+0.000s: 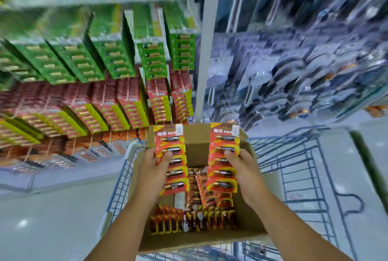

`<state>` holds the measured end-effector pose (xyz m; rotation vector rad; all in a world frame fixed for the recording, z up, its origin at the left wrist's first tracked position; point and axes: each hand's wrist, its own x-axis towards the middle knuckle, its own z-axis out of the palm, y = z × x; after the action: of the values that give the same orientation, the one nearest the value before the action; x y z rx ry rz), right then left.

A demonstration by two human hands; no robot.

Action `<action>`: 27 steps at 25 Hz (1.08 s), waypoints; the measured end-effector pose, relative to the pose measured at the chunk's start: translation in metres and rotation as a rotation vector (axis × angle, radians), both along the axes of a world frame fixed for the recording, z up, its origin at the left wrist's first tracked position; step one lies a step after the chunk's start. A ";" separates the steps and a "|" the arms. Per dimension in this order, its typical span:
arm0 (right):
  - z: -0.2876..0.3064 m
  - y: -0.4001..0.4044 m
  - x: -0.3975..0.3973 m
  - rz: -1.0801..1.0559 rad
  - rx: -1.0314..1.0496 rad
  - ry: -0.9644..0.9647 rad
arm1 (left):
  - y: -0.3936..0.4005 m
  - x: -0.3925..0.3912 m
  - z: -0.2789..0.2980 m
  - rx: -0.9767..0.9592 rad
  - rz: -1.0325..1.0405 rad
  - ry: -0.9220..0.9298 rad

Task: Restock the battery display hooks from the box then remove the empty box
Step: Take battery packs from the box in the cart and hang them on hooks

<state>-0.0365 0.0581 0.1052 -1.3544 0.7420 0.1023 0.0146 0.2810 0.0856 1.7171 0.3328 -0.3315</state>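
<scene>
A: You've got two strips of batteries up out of the cardboard box [247, 225], one per hand. Left hand [156, 168] has its fingers curled around the left battery strip [171, 155]; right hand [241, 166] pinches the right battery strip [224, 155].

B: Five red-carded batteries show on each. The box sits in the blue cart [294, 166], plenty still inside.

A: So you're restocking. Next, I'd say, line a hang-hole up with a hook on the red display rows [130, 105].

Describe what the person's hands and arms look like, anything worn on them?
Both arms are bare as far as the frame shows, with no sleeves in view. The left hand and right hand wear no gloves, and no watch, bracelet or ring is visible.
</scene>
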 end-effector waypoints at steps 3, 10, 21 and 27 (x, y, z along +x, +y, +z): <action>0.032 -0.011 -0.015 0.011 -0.046 -0.112 | -0.005 -0.019 0.054 -0.082 0.017 -0.089; 0.103 -0.026 -0.073 0.065 -0.003 -0.277 | -0.024 -0.087 0.146 -0.121 0.061 -0.276; 0.200 0.027 -0.107 0.242 0.039 -0.436 | 0.040 -0.171 0.240 -0.110 0.223 -0.438; 0.239 0.113 -0.098 0.376 0.075 -0.503 | 0.122 -0.189 0.270 -0.120 0.378 -0.496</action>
<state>-0.1342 0.1710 0.3443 -1.3594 0.0577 0.0801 -0.1748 0.4032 0.3555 1.5193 0.2568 0.3415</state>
